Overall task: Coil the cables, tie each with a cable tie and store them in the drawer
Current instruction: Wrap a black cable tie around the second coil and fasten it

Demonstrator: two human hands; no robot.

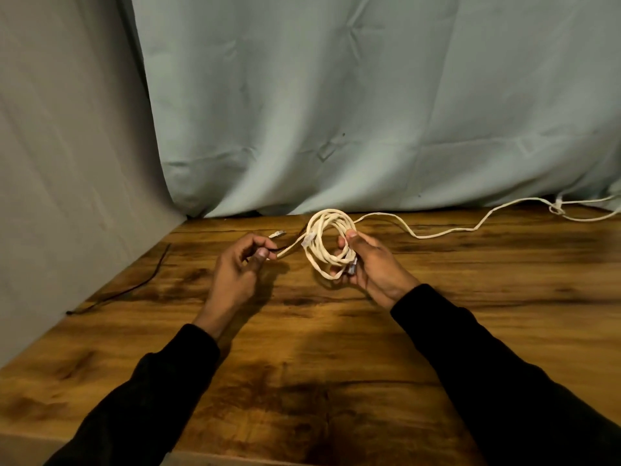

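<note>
My right hand (368, 264) grips a coil of white cable (324, 242) with several loops, held upright just above the wooden table (302, 348). A clear plug sits on the coil's left side. My left hand (240, 264) pinches the coil's free end, and that end's plug (277, 234) sticks out past the fingers. A thin black cable tie (141, 284) lies on the table at the left. No drawer is in view.
Another white cable (447, 230) snakes across the table's back right from behind the coil to a knot (557, 208) near the right edge. A pale green cloth (369, 105) hangs behind the table. A grey wall (67, 163) bounds the left side.
</note>
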